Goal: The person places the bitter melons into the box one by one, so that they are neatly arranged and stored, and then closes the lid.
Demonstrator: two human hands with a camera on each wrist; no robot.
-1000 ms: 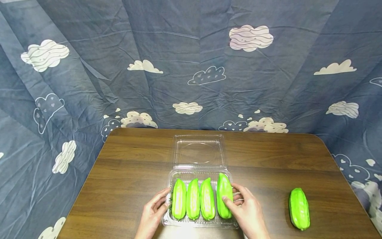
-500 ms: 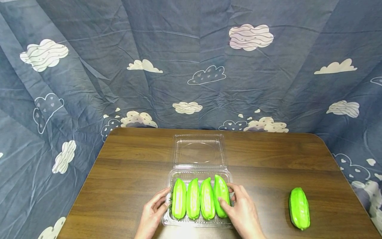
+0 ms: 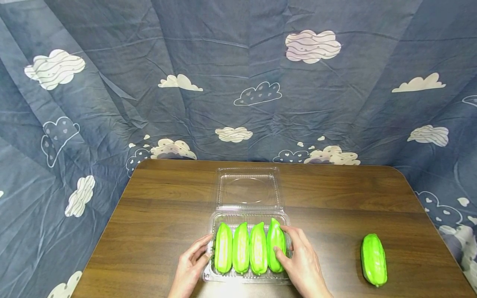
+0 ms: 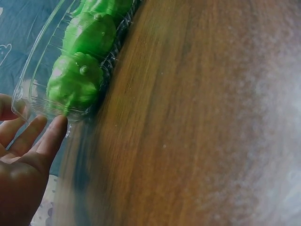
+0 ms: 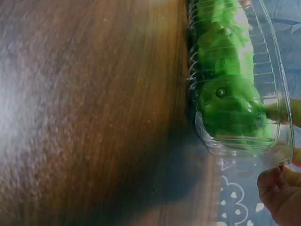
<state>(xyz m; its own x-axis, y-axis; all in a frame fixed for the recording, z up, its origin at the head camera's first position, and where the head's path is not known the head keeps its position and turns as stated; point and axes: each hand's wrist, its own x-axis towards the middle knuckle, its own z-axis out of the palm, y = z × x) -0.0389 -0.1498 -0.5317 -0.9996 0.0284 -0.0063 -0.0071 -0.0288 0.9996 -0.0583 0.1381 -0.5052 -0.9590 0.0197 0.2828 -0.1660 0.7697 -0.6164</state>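
A clear plastic clamshell container (image 3: 250, 218) lies with its lid (image 3: 249, 188) folded back on the table. Several bright green, ridged, long fruits (image 3: 241, 248) with pointed tips sit side by side in its base. My left hand (image 3: 189, 263) grips the container's left rim; the left wrist view shows fingers (image 4: 51, 136) against its end wall. At the rightmost green fruit (image 3: 276, 244), inside the base, my right hand (image 3: 303, 260) holds on, thumb on top and index finger at its right side. In the right wrist view other fingers (image 5: 270, 181) are outside the container wall.
Another green fruit (image 3: 374, 260) lies on the wooden table (image 3: 164, 215), well right of the container. A dark blue cloth (image 3: 208, 107) with cloud prints hangs behind the table and along both sides.
My right hand has moved left with the rightmost fruit, bringing it close beside the others and more upright in line with them. My left hand has stayed on the rim.
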